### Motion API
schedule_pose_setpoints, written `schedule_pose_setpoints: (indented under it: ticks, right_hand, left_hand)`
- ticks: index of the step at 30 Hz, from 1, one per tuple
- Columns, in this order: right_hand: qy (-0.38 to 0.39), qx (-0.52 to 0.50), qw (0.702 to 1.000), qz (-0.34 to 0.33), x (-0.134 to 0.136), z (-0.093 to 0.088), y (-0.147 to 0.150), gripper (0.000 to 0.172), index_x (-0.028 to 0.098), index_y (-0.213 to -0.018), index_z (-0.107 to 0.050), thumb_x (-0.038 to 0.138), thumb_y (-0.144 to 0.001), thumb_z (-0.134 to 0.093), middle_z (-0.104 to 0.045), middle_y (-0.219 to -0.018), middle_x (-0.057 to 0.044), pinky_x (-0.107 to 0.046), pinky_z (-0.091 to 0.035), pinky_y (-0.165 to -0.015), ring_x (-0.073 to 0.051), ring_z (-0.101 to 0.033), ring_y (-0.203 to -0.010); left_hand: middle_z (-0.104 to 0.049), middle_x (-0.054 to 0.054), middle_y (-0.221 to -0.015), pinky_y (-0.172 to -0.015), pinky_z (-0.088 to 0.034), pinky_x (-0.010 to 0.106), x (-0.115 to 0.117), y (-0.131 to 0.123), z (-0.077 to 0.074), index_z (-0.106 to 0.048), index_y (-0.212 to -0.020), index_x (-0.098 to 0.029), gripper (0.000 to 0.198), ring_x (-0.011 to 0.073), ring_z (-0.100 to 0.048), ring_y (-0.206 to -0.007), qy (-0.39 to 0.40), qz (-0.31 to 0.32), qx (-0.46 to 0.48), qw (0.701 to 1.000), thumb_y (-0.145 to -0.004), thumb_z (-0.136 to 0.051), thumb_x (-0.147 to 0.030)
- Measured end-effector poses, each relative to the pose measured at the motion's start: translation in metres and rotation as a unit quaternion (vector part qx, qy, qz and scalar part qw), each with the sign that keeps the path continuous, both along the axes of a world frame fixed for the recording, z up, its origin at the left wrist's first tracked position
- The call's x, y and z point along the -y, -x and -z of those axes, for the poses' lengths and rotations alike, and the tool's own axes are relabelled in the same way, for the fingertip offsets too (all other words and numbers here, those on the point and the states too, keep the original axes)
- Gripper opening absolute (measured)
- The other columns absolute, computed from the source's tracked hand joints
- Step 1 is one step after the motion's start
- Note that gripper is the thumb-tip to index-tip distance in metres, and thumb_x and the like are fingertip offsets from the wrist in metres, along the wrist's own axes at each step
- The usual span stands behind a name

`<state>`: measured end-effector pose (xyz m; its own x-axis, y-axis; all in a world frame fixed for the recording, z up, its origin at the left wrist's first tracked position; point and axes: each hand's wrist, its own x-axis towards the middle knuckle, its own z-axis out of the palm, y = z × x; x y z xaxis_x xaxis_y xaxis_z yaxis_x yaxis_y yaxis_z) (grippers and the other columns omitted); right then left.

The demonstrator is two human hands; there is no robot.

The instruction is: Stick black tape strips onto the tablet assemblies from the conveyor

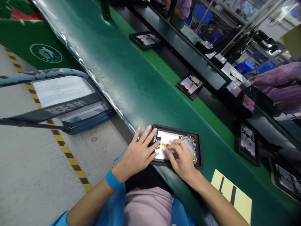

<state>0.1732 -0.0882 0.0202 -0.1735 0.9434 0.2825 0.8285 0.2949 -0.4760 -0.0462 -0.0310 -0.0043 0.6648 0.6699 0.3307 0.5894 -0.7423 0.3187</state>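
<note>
An opened tablet point(185, 139) in a black frame lies on the green bench point(117, 72) right in front of me, its white inner panel, orange ribbon cable and circuit board showing. My left hand point(138, 153) rests flat on its left edge with the fingers spread. My right hand point(180, 158) is bent over the middle of the panel, its fingertips pressed together on a small part that I cannot make out. A blue band circles my left wrist.
Two more opened tablets point(190, 85) point(146, 40) lie farther along the bench, others point(246, 141) on the dark conveyor at the right. A yellow number card point(231, 194) lies near my right forearm. Co-workers in pink sleeves point(277, 84) sit opposite. A cart point(66, 100) stands on the floor at the left.
</note>
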Motion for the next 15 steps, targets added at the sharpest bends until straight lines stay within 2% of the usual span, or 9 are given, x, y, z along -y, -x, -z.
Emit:
schedule_pose_setpoints:
  ticks: [2,5,7,11,15]
  right_hand:
    - [-0.003,0.023,0.999,-0.049,0.016,-0.002,-0.009,0.008,0.021,-0.103,-0.061,0.026,-0.101,-0.054,-0.063,-0.100,-0.007,-0.029,-0.052,-0.072,-0.017,-0.066,-0.084]
    - [-0.024,0.083,0.990,-0.109,0.036,0.001,-0.022,0.027,0.018,-0.109,-0.061,0.044,-0.102,-0.055,-0.067,-0.103,-0.010,-0.031,-0.050,-0.073,-0.020,-0.066,-0.088]
    - [-0.043,0.137,0.982,-0.126,0.044,0.007,-0.029,0.031,0.017,-0.111,-0.062,0.046,-0.104,-0.051,-0.070,-0.104,-0.011,-0.032,-0.047,-0.071,-0.021,-0.067,-0.086]
    - [-0.070,0.202,0.971,-0.109,0.047,0.021,-0.041,0.016,0.018,-0.102,-0.063,0.024,-0.104,-0.049,-0.072,-0.094,-0.007,-0.031,-0.040,-0.067,-0.017,-0.064,-0.075]
    - [-0.056,0.222,0.972,-0.051,0.037,0.028,-0.068,0.016,0.018,-0.100,-0.064,0.026,-0.103,-0.050,-0.071,-0.093,-0.007,-0.030,-0.042,-0.072,-0.019,-0.065,-0.081]
  left_hand:
    - [-0.044,0.015,-0.159,-0.121,-0.026,0.070,-0.005,0.001,-0.002,-0.069,-0.129,-0.023,0.037,0.0411,-0.034,-0.151,0.000,-0.009,-0.001,1.000,-0.097,-0.061,-0.040]
    - [-0.046,0.016,-0.158,-0.120,-0.027,0.070,-0.014,0.006,-0.002,-0.069,-0.129,-0.022,0.036,0.0405,-0.035,-0.151,-0.006,-0.042,0.019,0.999,-0.098,-0.057,-0.038]
    - [-0.046,0.016,-0.158,-0.120,-0.028,0.069,-0.019,0.010,0.001,-0.066,-0.132,-0.022,0.037,0.0390,-0.036,-0.151,-0.010,-0.071,0.056,0.996,-0.100,-0.054,-0.035]
    - [-0.055,0.014,-0.149,-0.116,-0.042,0.055,-0.027,0.013,0.010,-0.060,-0.137,-0.023,0.038,0.0315,-0.050,-0.141,0.024,-0.112,0.188,0.975,-0.100,-0.052,-0.029]
    - [-0.061,0.010,-0.140,-0.111,-0.048,0.042,-0.031,0.003,0.012,-0.058,-0.138,-0.024,0.039,0.0239,-0.061,-0.127,0.075,-0.125,0.273,0.951,-0.100,-0.054,-0.026]
